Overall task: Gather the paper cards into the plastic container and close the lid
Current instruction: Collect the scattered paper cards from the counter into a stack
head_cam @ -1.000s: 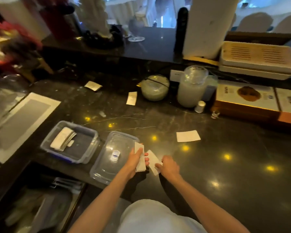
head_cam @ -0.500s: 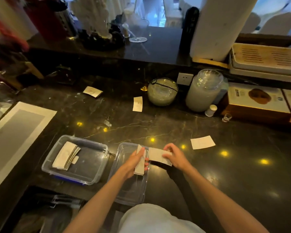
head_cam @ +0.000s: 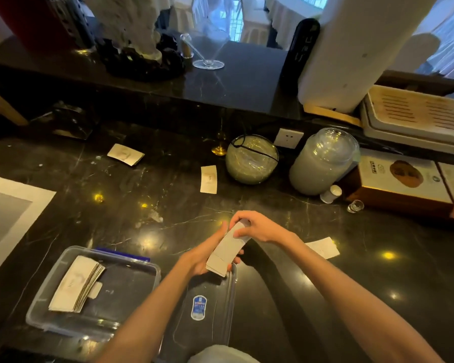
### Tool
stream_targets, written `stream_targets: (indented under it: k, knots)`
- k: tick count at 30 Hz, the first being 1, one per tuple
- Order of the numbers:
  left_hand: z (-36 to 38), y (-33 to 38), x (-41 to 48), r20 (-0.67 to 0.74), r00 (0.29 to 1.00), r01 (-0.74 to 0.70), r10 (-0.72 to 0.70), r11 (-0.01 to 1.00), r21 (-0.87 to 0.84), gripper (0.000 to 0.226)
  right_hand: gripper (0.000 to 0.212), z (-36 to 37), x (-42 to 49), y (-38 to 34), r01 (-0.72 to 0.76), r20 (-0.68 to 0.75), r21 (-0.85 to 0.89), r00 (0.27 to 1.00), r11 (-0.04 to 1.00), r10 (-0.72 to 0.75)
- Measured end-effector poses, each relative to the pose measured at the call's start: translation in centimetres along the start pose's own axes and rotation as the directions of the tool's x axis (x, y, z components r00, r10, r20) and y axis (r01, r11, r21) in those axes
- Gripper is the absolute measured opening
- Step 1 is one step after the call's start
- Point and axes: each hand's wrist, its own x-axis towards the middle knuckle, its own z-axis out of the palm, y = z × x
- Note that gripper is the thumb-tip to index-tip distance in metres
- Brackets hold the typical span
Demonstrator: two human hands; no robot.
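My left hand (head_cam: 198,258) grips a small stack of paper cards (head_cam: 227,248) from below, above the clear lid (head_cam: 207,305) lying flat on the counter. My right hand (head_cam: 254,227) pinches the top end of the same stack. The open plastic container (head_cam: 131,292) stands to the left with a pile of cards (head_cam: 75,286) inside. Loose cards lie on the dark counter: one far left (head_cam: 125,154), one in the middle (head_cam: 209,178), one to the right (head_cam: 323,247), partly behind my right forearm.
A glass bowl (head_cam: 251,163), a big lidded jar (head_cam: 323,163), a small white bottle (head_cam: 331,193) and a tiny glass (head_cam: 355,206) stand at the back. Boxes (head_cam: 401,182) sit at the right. A white-edged mat (head_cam: 8,213) lies at the left.
My right hand brought its single card onto the stack in my left hand, and both hands now hold the stack together. The view moved closer to the counter.
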Motion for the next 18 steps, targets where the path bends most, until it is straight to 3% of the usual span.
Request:
stream_targets:
  k: [3,7,9,10,12,14,16,18]
  knots:
    - [-1.0,1.6,0.5,-0.061,0.998,-0.030,0.030,1.000,0.000,0.078,0.029,0.1,3.8,-1.5,0.028,0.036,-0.063,0.999,0.998,-0.026]
    - [-4.0,4.1,1.1,-0.223,0.965,-0.160,0.139,0.984,-0.079,0.070,0.059,-0.2,8.9,-2.8,0.033,0.129,-0.116,0.991,0.993,-0.017]
    - [-5.7,5.7,1.2,-0.295,0.937,-0.225,0.186,0.969,-0.105,0.066,0.065,-0.7,12.0,-3.1,-0.012,0.170,-0.074,0.985,0.997,0.025]
    - [-6.5,6.5,1.2,-0.342,0.919,-0.251,0.196,0.960,-0.124,0.064,0.062,-0.8,13.7,-3.3,-0.056,0.144,-0.026,0.988,0.998,0.059]
    - [-8.0,7.9,1.2,-0.436,0.877,-0.302,0.203,0.938,-0.171,0.059,0.049,-1.0,17.3,-3.4,-0.195,-0.045,0.050,0.979,0.979,0.198]
    - [-9.4,8.8,1.1,-0.505,0.841,-0.334,0.196,0.921,-0.199,0.053,0.043,-1.0,20.5,-3.1,-0.424,-0.274,0.053,0.864,0.904,0.421]
    - [-10.5,9.3,1.0,-0.537,0.824,-0.343,0.180,0.913,-0.221,0.051,0.056,-0.7,22.5,-2.8,-0.580,-0.386,0.025,0.746,0.814,0.543]
    - [-11.6,9.4,0.9,-0.558,0.812,-0.357,0.172,0.902,-0.241,0.046,0.077,0.0,23.9,-2.6,-0.644,-0.396,-0.034,0.711,0.764,0.582]
